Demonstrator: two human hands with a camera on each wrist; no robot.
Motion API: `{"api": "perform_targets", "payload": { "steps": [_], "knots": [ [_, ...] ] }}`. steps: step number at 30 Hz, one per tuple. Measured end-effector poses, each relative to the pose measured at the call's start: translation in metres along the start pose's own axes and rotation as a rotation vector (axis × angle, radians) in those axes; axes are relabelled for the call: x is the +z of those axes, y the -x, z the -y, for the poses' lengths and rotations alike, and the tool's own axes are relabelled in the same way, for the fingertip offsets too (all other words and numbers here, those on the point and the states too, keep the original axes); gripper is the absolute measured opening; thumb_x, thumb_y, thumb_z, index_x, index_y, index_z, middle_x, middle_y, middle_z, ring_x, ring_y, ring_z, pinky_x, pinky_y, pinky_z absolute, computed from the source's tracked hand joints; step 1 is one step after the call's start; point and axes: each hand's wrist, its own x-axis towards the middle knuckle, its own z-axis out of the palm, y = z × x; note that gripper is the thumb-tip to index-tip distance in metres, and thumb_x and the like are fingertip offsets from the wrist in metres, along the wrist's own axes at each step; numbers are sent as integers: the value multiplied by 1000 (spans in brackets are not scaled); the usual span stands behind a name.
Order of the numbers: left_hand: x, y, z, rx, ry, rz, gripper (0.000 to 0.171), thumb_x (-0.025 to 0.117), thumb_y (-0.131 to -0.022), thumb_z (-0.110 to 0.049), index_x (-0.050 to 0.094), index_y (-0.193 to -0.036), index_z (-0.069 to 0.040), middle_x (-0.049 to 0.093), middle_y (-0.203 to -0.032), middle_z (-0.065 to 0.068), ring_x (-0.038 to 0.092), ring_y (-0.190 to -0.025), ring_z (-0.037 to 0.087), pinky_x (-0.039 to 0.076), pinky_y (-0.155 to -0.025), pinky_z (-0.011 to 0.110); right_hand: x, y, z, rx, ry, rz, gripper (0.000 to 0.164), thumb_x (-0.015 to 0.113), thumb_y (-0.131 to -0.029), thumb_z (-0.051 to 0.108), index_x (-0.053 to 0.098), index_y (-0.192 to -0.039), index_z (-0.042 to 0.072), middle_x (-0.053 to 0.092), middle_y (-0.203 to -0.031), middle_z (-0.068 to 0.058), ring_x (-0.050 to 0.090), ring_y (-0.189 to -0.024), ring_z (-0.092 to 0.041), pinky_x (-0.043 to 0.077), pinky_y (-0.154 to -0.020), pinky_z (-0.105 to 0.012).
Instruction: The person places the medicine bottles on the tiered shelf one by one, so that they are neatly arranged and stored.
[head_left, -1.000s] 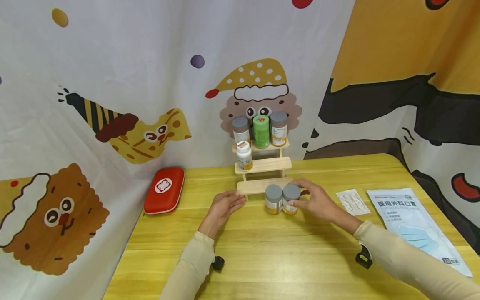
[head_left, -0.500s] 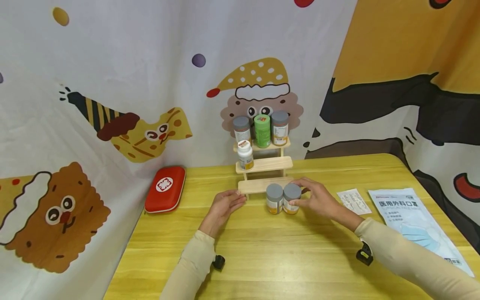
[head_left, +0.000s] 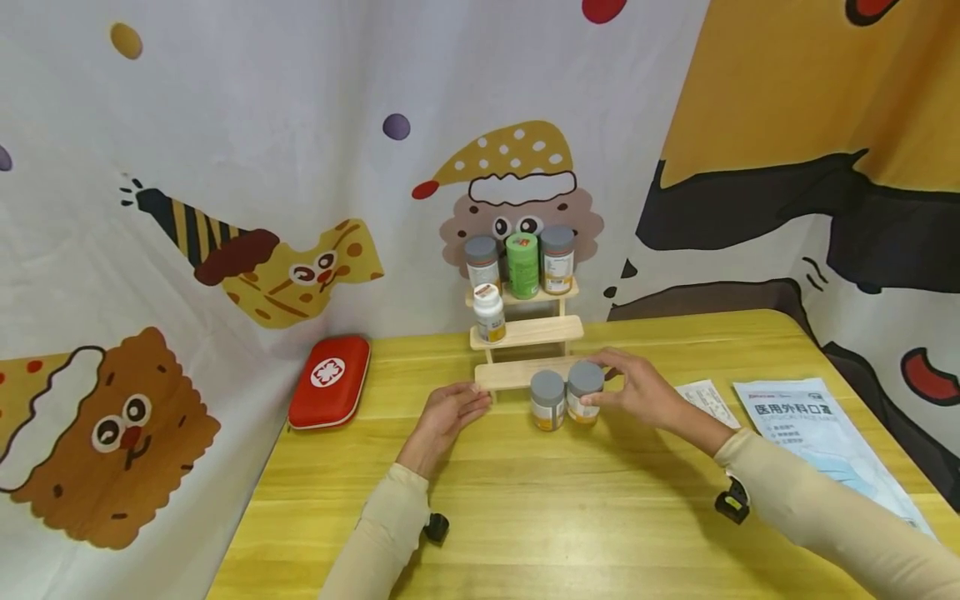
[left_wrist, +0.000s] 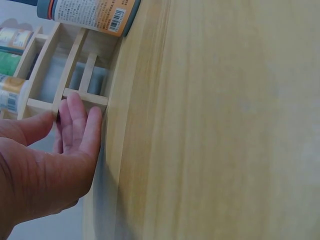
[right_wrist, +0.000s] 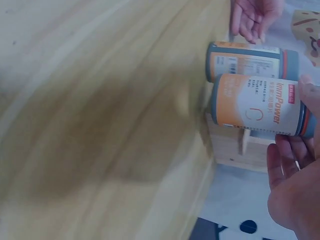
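My right hand (head_left: 637, 387) grips a grey-capped supplement bottle (right_wrist: 257, 104) with an orange and white label by its cap end, thumb on one side and fingers on the other. The bottle leans slightly and stands close beside a matching bottle (head_left: 547, 400) in front of the bottom step. My left hand (head_left: 450, 412) holds the left end of the small three-step wooden rack (head_left: 517, 374), thumb and fingers about the bottom step's end (left_wrist: 85, 97). On the middle step stands a white bottle (head_left: 490, 314). The top step bears a green bottle (head_left: 522, 267) between two grey-capped ones.
A red first-aid case (head_left: 328, 382) lies left of the rack. Toward the right are a small printed packet (head_left: 708, 402) and a blue-white face mask pouch (head_left: 825, 442). A cartoon-printed curtain (head_left: 300, 125) hangs behind the wooden table (head_left: 510, 517).
The right hand has raised its bottle slightly and tipped it, and a small gap now parts it from the matching bottle. My left hand stays at the rack's end.
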Motion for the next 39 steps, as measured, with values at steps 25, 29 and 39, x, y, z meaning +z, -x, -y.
{"api": "perform_targets", "payload": {
  "steps": [25, 29, 39],
  "knots": [
    [-1, 0, 0, 3, 9, 7, 32, 62, -107, -8, 60, -134, 9, 77, -116, 19, 77, -102, 19, 59, -110, 44, -46, -41, 43, -86, 69, 54, 58, 90, -87, 23, 65, -137, 5, 69, -120, -4, 65, -111, -23, 59, -99, -51],
    [1, 1, -1, 4, 1, 18, 35, 61, -108, -9, 59, -137, 10, 78, -115, 16, 77, -105, 20, 60, -109, 42, -50, -47, 49, -124, 89, 29, 58, 91, -86, 19, 66, -136, 6, 70, -121, -5, 67, -108, -25, 60, -97, -51],
    [-1, 0, 0, 8, 8, 18, 37, 60, -108, -9, 56, -138, 12, 77, -114, 17, 78, -106, 22, 62, -106, 40, -49, -70, 60, -112, 76, -20, 66, 89, -88, 20, 60, -145, 2, 66, -132, -13, 68, -111, -30, 63, -97, -49]
  ]
}}
